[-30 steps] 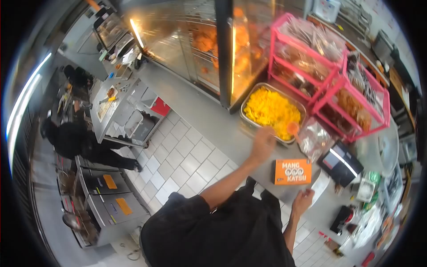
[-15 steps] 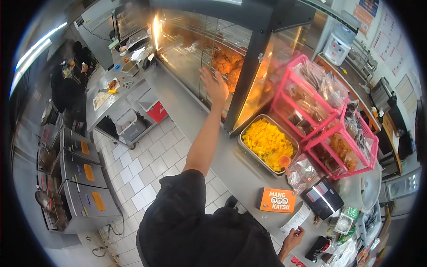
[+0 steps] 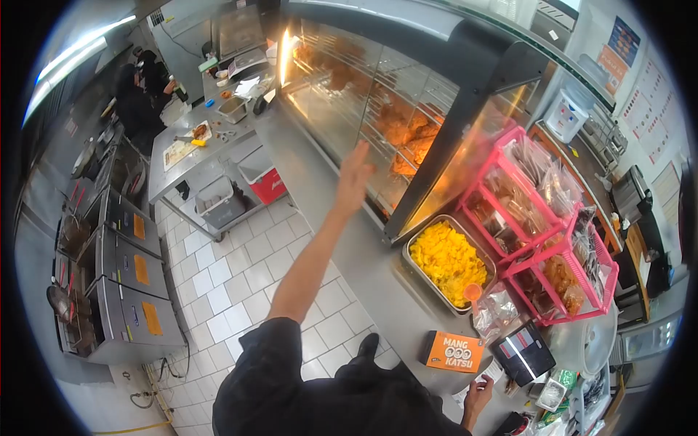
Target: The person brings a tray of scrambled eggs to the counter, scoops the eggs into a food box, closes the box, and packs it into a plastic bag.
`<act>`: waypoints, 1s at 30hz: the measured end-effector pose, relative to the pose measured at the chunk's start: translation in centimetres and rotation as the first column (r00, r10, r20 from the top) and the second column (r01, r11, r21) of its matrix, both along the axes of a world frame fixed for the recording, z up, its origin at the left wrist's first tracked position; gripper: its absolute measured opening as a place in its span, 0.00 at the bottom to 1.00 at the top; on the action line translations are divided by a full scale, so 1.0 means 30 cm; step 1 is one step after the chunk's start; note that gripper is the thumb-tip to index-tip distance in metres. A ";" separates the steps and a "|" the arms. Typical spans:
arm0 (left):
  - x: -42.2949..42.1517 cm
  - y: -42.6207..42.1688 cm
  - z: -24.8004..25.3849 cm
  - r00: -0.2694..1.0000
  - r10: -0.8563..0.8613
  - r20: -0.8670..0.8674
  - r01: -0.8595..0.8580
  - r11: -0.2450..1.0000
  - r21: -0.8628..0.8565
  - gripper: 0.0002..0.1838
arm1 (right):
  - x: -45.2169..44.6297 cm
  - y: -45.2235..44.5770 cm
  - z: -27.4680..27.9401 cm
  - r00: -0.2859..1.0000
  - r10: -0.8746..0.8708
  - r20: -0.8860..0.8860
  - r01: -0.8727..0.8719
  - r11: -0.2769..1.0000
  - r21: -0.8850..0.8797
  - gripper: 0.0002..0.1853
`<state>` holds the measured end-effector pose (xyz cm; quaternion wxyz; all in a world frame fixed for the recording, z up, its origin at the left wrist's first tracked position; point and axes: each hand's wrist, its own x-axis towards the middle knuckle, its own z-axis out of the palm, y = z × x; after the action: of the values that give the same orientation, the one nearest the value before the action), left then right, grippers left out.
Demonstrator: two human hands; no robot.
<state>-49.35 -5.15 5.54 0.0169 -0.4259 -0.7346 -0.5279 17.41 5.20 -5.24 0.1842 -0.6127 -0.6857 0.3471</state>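
My left hand (image 3: 354, 178) is stretched out at the glass front (image 3: 378, 138) of a lit display warmer, fingers extended and slightly blurred, holding nothing. I cannot tell whether it touches the glass. Behind the pane, browned fried pieces (image 3: 418, 142) lie on wire racks. My right hand (image 3: 478, 396) is low by the counter edge, its fingers closed on a white paper receipt (image 3: 493, 372). Just above that hand sits an orange box (image 3: 452, 352) marked MANG KATSU. A black device (image 3: 523, 354) stands to the right of the receipt.
A metal tray of yellow chunks (image 3: 443, 254) with an orange scoop (image 3: 472, 292) sits beside pink baskets (image 3: 523, 182) of packets. Fryers (image 3: 142, 320) line the left wall. Two people in dark clothes (image 3: 138, 102) stand near the far worktable (image 3: 171, 182). Tiled floor (image 3: 233, 276) lies between.
The view has shifted, so the warmer and tray appear further right. My left hand has turned, its fingers less spread. The receipt, flat on the counter before, now shows shorter at my right fingers.
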 end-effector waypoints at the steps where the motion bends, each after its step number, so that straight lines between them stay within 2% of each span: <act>1: 0.066 0.077 0.014 0.996 0.064 -0.065 -0.062 0.998 0.029 0.28 | -0.009 -0.001 0.012 1.000 0.003 0.004 -0.003 1.000 0.001 0.20; 2: 0.113 0.152 0.022 0.983 0.129 -0.130 -0.121 0.990 0.069 0.30 | -0.021 0.005 0.022 1.000 -0.002 -0.014 0.002 1.000 0.001 0.21; 6: 0.195 0.267 -0.005 0.975 0.208 -0.082 -0.187 0.959 0.213 0.33 | 0.033 -0.021 -0.013 0.996 -0.069 -0.057 0.072 0.996 0.047 0.20; 7: 0.225 0.239 0.018 0.991 0.131 -0.006 -0.127 0.973 0.195 0.33 | 0.045 -0.042 -0.024 0.991 -0.097 -0.088 0.103 0.992 0.068 0.19; 8: 0.254 0.205 0.038 0.996 0.056 0.071 -0.068 0.982 0.178 0.33 | 0.063 -0.062 -0.025 0.989 -0.134 -0.070 0.135 0.991 0.015 0.20; 9: 0.278 0.170 0.051 0.996 0.057 0.069 -0.068 0.982 0.178 0.33 | 0.100 -0.071 -0.058 0.988 -0.133 -0.072 0.135 0.991 0.014 0.20; 11: 0.301 0.102 0.066 0.971 -0.194 0.139 0.165 0.967 0.196 0.31 | 0.172 -0.077 -0.108 0.999 0.025 -0.039 -0.025 1.000 0.012 0.24; 13: 0.155 0.022 -0.064 0.947 -0.274 0.166 0.284 0.958 -0.037 0.29 | 0.125 -0.065 -0.058 0.999 0.016 -0.030 -0.015 0.999 0.045 0.23; 15: 0.121 0.012 0.012 0.947 -0.155 0.282 0.084 0.965 0.247 0.28 | 0.100 -0.052 -0.015 0.998 0.065 -0.019 -0.061 0.988 0.141 0.23; 16: 0.083 0.036 0.021 0.945 -0.161 0.284 0.090 0.965 0.247 0.28 | 0.108 -0.052 -0.001 0.998 0.058 -0.017 -0.055 0.988 0.141 0.23; 18: -0.055 0.115 0.044 0.976 0.134 0.174 -0.178 0.948 0.266 0.26 | 0.112 -0.050 0.020 1.000 0.028 0.015 -0.029 0.996 0.088 0.23; 20: -0.158 0.192 0.038 0.899 0.430 0.084 -0.432 0.840 0.327 0.25 | 0.110 -0.086 0.074 0.998 0.005 0.060 -0.011 0.995 0.102 0.23; 21: -0.182 0.216 0.019 0.898 0.429 0.094 -0.434 0.835 0.337 0.25 | 0.112 -0.099 0.102 0.994 -0.012 0.108 -0.001 0.993 0.114 0.23; 23: -0.228 0.246 -0.007 0.772 0.625 -0.117 -0.551 0.749 0.367 0.25 | 0.182 -0.105 0.080 0.990 -0.059 0.131 0.045 0.993 0.107 0.23; 25: -0.256 0.242 -0.010 0.736 0.657 -0.163 -0.578 0.735 0.355 0.26 | 0.296 -0.117 0.027 0.965 -0.021 0.260 0.024 1.000 -0.008 0.23; 26: -0.267 0.231 -0.011 0.695 0.685 -0.218 -0.606 0.721 0.335 0.28 | 0.327 -0.125 0.005 0.966 -0.039 0.257 0.044 0.999 -0.017 0.23; 28: -0.272 0.202 0.053 0.793 0.608 -0.035 -0.563 0.753 0.341 0.30 | 0.315 -0.182 0.057 0.971 -0.152 0.185 0.134 0.985 0.108 0.20; 29: -0.398 0.193 -0.003 0.767 0.624 -0.151 -0.449 0.689 0.569 0.29 | 0.300 -0.215 0.084 0.965 -0.219 0.142 0.195 0.967 0.164 0.19; 30: -0.451 0.150 0.028 0.359 0.810 -0.464 -0.702 0.562 0.437 0.23 | 0.281 -0.225 0.127 0.945 -0.280 0.170 0.258 0.956 0.140 0.19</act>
<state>-62.87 -0.64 6.37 0.5337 -0.1828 -0.7500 -0.3453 25.84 -1.56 -1.45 0.1995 -0.7190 -0.6287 0.2191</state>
